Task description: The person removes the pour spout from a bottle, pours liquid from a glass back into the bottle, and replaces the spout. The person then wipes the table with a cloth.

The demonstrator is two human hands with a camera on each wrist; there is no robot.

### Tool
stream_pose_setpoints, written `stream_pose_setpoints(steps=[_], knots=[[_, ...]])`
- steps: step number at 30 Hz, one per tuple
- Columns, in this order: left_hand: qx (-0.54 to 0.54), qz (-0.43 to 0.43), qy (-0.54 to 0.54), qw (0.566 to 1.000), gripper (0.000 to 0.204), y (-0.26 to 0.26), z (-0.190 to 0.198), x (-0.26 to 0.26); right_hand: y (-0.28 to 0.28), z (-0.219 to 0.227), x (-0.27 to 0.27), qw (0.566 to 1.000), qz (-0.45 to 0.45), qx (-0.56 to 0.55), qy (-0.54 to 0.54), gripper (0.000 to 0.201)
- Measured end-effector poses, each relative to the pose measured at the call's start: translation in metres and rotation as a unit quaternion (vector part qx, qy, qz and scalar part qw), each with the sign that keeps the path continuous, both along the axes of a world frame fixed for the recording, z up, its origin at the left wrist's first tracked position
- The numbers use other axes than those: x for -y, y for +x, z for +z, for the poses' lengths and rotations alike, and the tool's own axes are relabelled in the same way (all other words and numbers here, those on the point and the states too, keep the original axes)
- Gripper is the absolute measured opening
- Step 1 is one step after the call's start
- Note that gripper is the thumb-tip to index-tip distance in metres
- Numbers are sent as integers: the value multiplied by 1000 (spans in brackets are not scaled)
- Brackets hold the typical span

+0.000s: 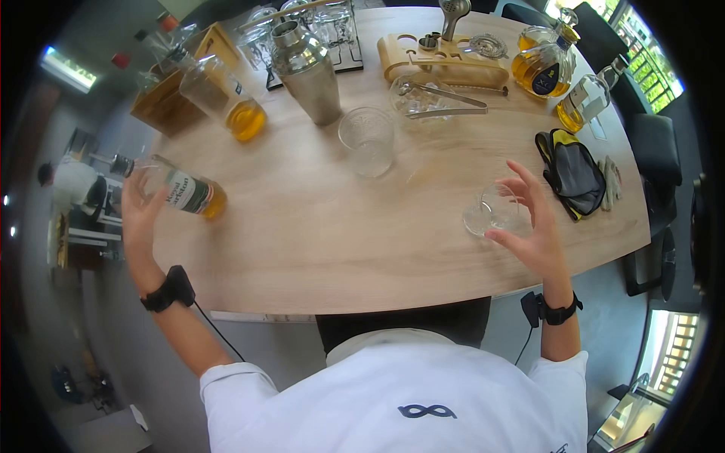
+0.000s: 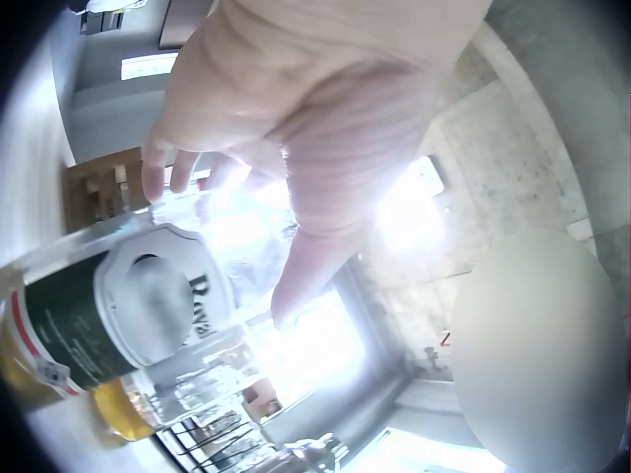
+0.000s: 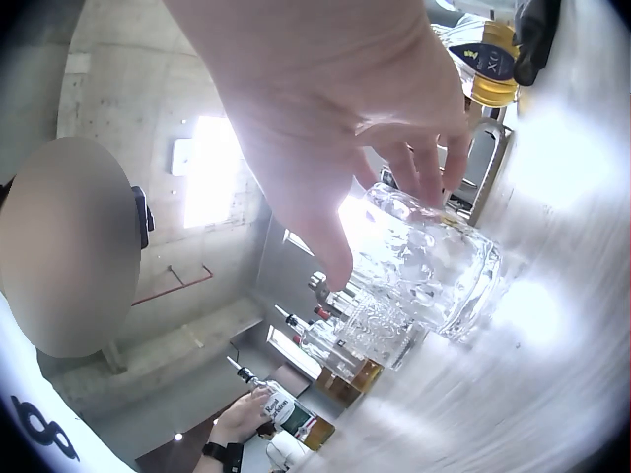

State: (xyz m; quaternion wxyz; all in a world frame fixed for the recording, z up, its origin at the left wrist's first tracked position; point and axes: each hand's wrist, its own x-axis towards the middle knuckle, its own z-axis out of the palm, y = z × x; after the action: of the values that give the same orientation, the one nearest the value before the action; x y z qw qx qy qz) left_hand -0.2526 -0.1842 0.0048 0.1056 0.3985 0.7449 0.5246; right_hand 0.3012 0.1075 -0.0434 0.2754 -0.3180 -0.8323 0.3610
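We judge the work barely begun: our left hand (image 1: 140, 205) grips the green-labelled clear bottle of amber liquor (image 1: 185, 191), tilted at the table's left edge, while our right hand (image 1: 532, 223) spreads over the empty cut-glass tumbler (image 1: 495, 210), nothing poured yet.

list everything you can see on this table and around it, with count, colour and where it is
bottle: one, clear with amber liquid, tilted at left edge, in left hand
glass: one, clear, under right hand
tumbler: one, clear, table centre
shaker: one, steel, far centre
ice bucket: one, clear, with tongs
decanters: two, amber, far right
gloves: black-yellow, right
table: one, light wood
left hand: grips bottle
right hand: fingers spread at glass
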Motion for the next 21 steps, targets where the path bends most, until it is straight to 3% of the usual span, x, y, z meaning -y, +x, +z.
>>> stream_pose_setpoints(steps=[2,4,5,7,8,9,10,15,17,21], knots=[[-135,174,89,971,64,20,18,3,-2,-5,-6,999,-8,-28,-28,94],[-279,237,138,920,67,49,31,3,-6,-5,-19,998,-55,-16,-8,93],[-310,190,159,918,71,70,34,-5,-7,-7,-29,998,-59,-14,-13,93],[-269,16,160,950,75,136,31,-49,-7,-11,-57,996,-90,5,20,89],[-231,-48,109,966,80,171,29,-72,-8,-11,-70,996,-86,8,22,89],[-261,-106,12,959,85,187,26,-90,-9,-13,-84,996,-92,7,15,87],[-242,-149,-2,959,89,199,18,-111,-11,-15,-98,995,-98,3,8,85],[-313,-262,-63,911,93,203,-13,-197,-21,-19,-158,997,-71,8,8,81],[-274,-281,-96,915,91,196,-17,-210,-29,-32,-175,997,-79,-6,21,80],[-235,-295,-126,917,86,196,-21,-227,-9,-12,-149,992,-100,1,78,75]])
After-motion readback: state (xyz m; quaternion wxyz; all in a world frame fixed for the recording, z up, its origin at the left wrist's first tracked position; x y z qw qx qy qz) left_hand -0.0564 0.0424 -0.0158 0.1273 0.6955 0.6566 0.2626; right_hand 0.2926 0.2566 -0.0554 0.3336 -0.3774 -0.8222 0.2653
